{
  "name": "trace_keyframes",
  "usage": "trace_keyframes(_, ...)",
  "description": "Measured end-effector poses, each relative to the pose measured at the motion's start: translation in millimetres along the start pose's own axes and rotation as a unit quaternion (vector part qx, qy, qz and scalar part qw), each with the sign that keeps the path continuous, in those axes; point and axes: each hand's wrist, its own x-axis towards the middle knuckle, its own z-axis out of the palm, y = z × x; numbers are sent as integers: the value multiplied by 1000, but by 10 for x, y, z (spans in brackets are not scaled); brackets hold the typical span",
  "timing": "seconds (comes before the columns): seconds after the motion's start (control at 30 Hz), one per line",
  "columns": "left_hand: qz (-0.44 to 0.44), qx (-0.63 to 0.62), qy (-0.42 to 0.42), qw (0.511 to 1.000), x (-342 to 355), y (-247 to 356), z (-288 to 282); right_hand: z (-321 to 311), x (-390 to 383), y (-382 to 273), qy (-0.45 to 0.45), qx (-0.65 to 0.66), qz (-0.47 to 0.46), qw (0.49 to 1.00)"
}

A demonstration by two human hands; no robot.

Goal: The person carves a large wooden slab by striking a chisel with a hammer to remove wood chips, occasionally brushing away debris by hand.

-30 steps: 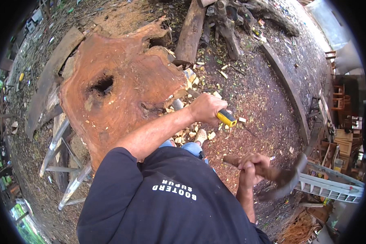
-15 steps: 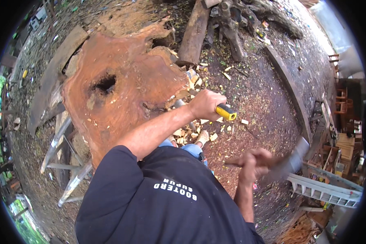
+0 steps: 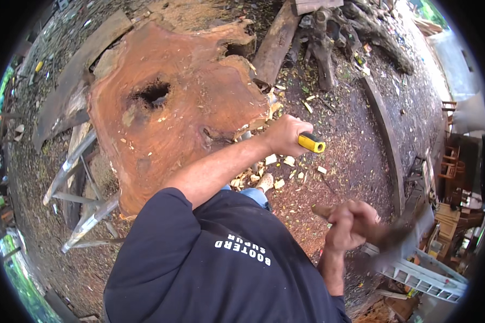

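Note:
My left hand (image 3: 285, 134) is closed round a chisel (image 3: 311, 142), its yellow-and-black handle end poking out toward the right. The chisel's blade is hidden behind the hand, by the right edge of a big reddish-brown wood slab (image 3: 194, 102). Lower right, my right hand (image 3: 353, 223) grips the wooden handle of a hatchet (image 3: 401, 237). Its broad grey head is smeared by motion and points away from the slab, apart from the chisel. The slab has an irregular outline, a dark hole and a crack near my left forearm.
Pale wood chips (image 3: 271, 159) lie around my shoe (image 3: 265, 182). Metal legs (image 3: 91, 220) stand at the slab's left. Logs and roots (image 3: 323, 48) lie at the far side, a long beam (image 3: 385, 140) on the right. A ladder (image 3: 420, 277) lies beyond the hatchet.
The whole view has shifted a little, so the slab sits farther right and up. The hatchet head has swung lower and outward. My left hand keeps its hold on the chisel.

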Motion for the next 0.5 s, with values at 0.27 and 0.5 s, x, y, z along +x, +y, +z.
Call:
trace_keyframes(0.27, 12, -20, -11, 1000, -80, -31, 83, 66, -40, 607, -37, -214, 242, 946)
trace_keyframes(0.5, -7, -16, -2, 1000, -43, 3, -1, 64, 111, -62, -14, 49, -99, 994)
